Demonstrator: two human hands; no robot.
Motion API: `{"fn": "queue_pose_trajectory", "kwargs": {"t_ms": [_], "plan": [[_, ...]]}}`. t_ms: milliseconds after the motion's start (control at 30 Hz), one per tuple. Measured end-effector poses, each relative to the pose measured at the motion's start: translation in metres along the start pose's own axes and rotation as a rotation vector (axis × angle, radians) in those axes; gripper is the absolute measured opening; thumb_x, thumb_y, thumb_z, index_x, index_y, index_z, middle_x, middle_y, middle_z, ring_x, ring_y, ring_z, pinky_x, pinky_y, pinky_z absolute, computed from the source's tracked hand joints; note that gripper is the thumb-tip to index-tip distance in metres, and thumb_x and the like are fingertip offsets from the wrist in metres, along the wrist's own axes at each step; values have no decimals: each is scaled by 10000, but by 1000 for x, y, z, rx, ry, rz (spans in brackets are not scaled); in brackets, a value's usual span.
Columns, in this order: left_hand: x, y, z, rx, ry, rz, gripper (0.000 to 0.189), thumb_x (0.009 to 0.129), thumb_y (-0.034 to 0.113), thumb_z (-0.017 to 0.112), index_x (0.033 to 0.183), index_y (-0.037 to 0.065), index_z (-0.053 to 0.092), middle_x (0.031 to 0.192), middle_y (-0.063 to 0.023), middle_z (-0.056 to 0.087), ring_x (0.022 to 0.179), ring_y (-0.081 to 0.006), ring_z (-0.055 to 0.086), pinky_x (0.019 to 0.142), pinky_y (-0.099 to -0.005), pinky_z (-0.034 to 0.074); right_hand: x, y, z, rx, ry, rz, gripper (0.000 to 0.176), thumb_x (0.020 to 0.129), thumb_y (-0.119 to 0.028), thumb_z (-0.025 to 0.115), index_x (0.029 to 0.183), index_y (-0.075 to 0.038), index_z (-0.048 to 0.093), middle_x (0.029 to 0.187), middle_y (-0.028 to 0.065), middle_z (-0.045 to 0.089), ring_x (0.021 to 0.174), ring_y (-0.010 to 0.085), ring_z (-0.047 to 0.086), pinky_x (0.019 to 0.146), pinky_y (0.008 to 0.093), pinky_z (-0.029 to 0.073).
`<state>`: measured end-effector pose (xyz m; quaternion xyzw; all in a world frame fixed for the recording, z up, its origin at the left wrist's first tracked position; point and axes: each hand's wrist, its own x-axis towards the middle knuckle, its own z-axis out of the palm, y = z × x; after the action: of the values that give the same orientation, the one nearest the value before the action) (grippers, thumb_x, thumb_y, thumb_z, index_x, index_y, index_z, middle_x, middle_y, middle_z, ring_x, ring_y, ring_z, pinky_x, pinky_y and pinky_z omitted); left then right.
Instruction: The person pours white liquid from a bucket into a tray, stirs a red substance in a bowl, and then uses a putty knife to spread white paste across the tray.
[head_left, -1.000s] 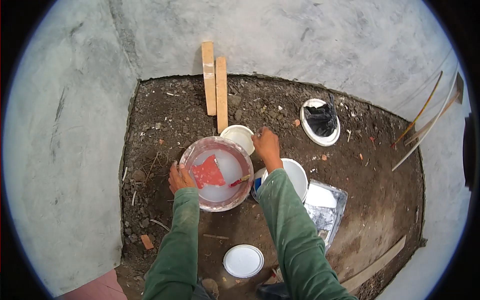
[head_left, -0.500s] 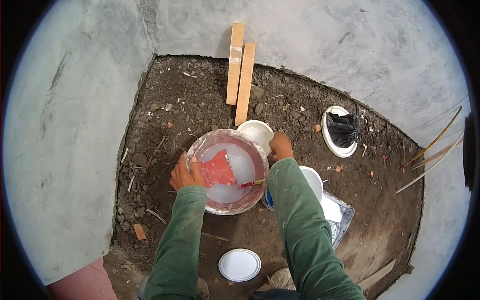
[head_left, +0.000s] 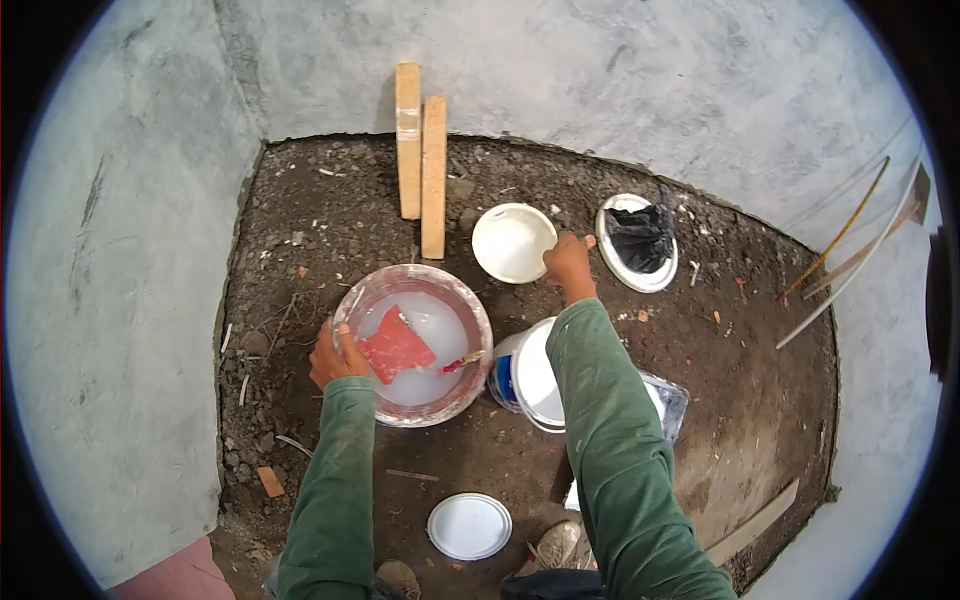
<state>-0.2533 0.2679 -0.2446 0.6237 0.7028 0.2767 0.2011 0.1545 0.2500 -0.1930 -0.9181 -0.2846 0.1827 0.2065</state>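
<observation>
Brown soil beneath pinkish tub, white bucket, white lid.

Your arms stretch forward, left hand curled with thumb raised, right hand farther ahead, bent into a grip.

The tub looks like matt plastic, crusted rough at the rim; the bowl, bucket and lid look smooth. The bag is crinkled, shiny plastic, the boards bare wood, the sleeves matt cloth, the soil rough.
</observation>
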Motion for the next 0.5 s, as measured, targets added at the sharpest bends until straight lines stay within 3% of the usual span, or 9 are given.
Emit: {"fn": "queue_pose_trajectory", "kwargs": {"t_ms": [33, 67, 333, 433, 500], "plan": [[0, 0, 1, 20, 17, -12, 560, 999, 535, 422, 1352, 132, 586, 1240, -165, 666, 1112, -404, 607, 951, -556, 450, -8, -5, -18, 4, 80, -15, 249, 818, -46, 614, 1029, 67, 681, 851, 237, 735, 673, 329, 744, 693, 412, 606], [0, 0, 0, 10, 2, 1, 560, 999, 535, 422, 1352, 132, 586, 1240, -165, 666, 1112, -404, 607, 951, -556, 450, -16, -6, -44, 60, -20, 16, 246, 808, -48, 618, 1010, 85, 662, 848, 257, 727, 683, 334, 743, 680, 404, 605], [8, -12, 9, -100, -2, -57, 588, 992, 582, 409, 1386, 173, 562, 1302, -148, 643, 1178, -391, 591, 986, -548, 445, -59, 48, -173, 57, 178, -8, 265, 804, -44, 600, 1021, 108, 622, 891, 294, 711, 676, 358, 737, 714, 417, 601], [14, -17, 11, -80, -29, -66, 598, 997, 602, 382, 1416, 203, 533, 1347, -117, 623, 1219, -389, 565, 1005, -547, 431, -81, 90, -210, -7, 194, -53, 266, 799, 3, 557, 1034, 116, 612, 884, 266, 709, 663, 314, 743, 552, 399, 624], [15, -14, 6, -263, -108, -140, 579, 1007, 565, 421, 1430, 181, 516, 1370, -154, 600, 1234, -359, 566, 1031, -506, 421, -114, 110, -234, -31, 246, -23, 268, 800, -5, 564, 1034, 116, 610, 874, 243, 716, 684, 300, 748, 561, 387, 630]]}}
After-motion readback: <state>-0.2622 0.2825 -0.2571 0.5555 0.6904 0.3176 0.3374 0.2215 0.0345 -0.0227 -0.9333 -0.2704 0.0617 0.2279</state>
